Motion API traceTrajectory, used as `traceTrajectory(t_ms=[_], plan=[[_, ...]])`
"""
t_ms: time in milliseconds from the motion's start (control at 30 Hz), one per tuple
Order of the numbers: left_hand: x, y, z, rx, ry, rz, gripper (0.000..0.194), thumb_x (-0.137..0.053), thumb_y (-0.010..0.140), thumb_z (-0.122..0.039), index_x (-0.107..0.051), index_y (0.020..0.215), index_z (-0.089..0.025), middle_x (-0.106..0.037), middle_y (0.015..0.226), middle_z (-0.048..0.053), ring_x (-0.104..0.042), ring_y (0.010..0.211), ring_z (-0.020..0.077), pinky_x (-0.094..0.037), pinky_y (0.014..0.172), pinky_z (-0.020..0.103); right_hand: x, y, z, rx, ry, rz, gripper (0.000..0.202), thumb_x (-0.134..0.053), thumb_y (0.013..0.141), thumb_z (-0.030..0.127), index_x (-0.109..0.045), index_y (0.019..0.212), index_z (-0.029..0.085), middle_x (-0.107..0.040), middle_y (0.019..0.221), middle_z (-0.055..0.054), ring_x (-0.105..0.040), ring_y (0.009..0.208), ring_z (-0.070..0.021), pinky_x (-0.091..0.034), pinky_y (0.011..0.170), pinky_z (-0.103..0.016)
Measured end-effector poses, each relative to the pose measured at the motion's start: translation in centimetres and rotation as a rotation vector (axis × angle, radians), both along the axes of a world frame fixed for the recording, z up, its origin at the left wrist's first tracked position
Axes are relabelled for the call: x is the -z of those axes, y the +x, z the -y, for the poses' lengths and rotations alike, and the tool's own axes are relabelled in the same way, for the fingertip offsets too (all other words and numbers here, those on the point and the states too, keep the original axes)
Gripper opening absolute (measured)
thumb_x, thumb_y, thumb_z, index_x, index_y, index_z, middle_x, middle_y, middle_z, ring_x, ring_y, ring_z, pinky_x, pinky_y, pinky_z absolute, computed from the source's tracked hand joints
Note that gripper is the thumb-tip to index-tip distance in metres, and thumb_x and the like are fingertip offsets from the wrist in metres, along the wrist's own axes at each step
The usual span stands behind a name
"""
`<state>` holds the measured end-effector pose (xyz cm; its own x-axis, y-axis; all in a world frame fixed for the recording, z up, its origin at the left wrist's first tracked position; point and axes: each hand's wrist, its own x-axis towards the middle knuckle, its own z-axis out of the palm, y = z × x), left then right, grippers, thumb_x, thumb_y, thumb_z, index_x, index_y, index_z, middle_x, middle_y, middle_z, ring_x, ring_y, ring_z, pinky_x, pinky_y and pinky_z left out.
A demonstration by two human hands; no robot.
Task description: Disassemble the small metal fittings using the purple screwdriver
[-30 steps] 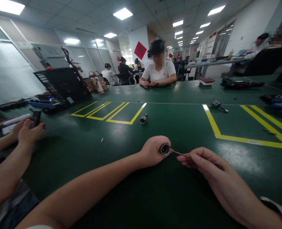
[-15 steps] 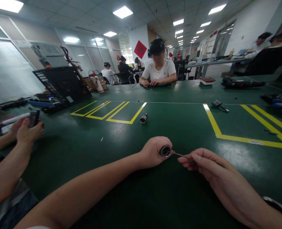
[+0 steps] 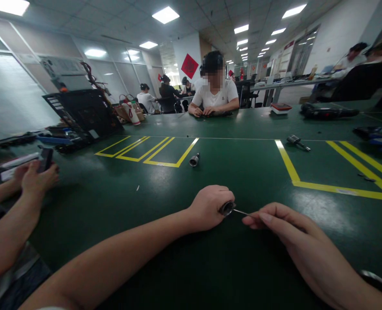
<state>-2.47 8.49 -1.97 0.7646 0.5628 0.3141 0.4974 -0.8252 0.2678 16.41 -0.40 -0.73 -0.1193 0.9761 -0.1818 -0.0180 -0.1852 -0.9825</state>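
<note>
1. While our left hand [image 3: 210, 207] holds a dark metal cylinder [image 3: 227, 209] with a round hollow end over the flat green desk [image 3: 165, 185], our right hand [image 3: 283, 224] pinches a thin silvery metal rod [image 3: 241, 212] reaching its rim.
2. Grey metal cup-shaped part [image 3: 194, 160]: on the desk, beyond our left hand.

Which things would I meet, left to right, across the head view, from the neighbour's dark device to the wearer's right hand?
Dark device in a co-worker's hands, small white fleck, left hand, round metal part, thin rod, right hand.
</note>
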Motion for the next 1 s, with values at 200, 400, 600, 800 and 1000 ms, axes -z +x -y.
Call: traceTrajectory(t_ms=[200, 400, 600, 800, 1000], plan=[[-0.06, -0.04, -0.46, 0.048, -0.218, 0.220, 0.017, -0.056, 0.081, -0.025, -0.048, 0.069, -0.016, -0.050, 0.066, -0.002, -0.046, 0.059, 0.0090, -0.037, 0.059, 0.021, -0.08, -0.12, -0.45, 0.025, -0.116, -0.280, 0.020, -0.063, 0.078, 0.041, -0.067, 0.081, 0.022, -0.071, 0.092, -0.004, -0.061, 0.095, -0.0215, -0.042, 0.090, -0.036], [0.08, -0.07, -0.31, -0.021, -0.125, 0.141, 0.012, -0.056, 0.080, -0.020, -0.050, 0.070, -0.016, -0.051, 0.067, -0.002, -0.046, 0.060, 0.0097, -0.035, 0.057, 0.021, 0.55, -0.06, -0.14, 0.038, 0.036, 0.003, 0.024, -0.060, 0.079, 0.048, -0.067, 0.080, 0.025, -0.071, 0.090, -0.002, -0.061, 0.093, -0.0226, -0.042, 0.084, -0.036], [0.04, -0.03, -0.11, -0.003, -0.061, 0.065, 0.008, -0.055, 0.079, -0.016, -0.051, 0.072, -0.016, -0.052, 0.068, -0.001, -0.047, 0.062, 0.0107, -0.035, 0.058, 0.022, 0.45, -0.19, -0.10, 0.016, 0.010, 0.022, 0.027, -0.058, 0.079, 0.049, -0.068, 0.079, 0.024, -0.071, 0.089, -0.003, -0.062, 0.091, -0.0236, -0.041, 0.084, -0.038], [0.17, -0.01, -0.50, -0.067, -0.170, 0.159, 0.017, -0.058, 0.080, -0.025, -0.049, 0.069, -0.016, -0.050, 0.066, -0.003, -0.045, 0.058, 0.0091, -0.035, 0.057, 0.021, -0.02, -0.09, -0.47, 0.089, -0.128, -0.300, 0.021, -0.066, 0.075, 0.042, -0.069, 0.078, 0.021, -0.072, 0.087, -0.004, -0.062, 0.089, -0.0206, -0.043, 0.084, -0.034], [0.56, -0.08, -0.45, -0.195, -0.086, 0.042, 0.010, -0.055, 0.081, -0.022, -0.051, 0.073, -0.017, -0.054, 0.070, -0.002, -0.049, 0.066, 0.0119, -0.036, 0.061, 0.024, 0.04, -0.19, -0.46, 0.086, -0.134, -0.266, 0.023, -0.066, 0.075, 0.044, -0.068, 0.079, 0.022, -0.071, 0.090, -0.004, -0.061, 0.089, -0.0207, -0.043, 0.085, -0.035]])
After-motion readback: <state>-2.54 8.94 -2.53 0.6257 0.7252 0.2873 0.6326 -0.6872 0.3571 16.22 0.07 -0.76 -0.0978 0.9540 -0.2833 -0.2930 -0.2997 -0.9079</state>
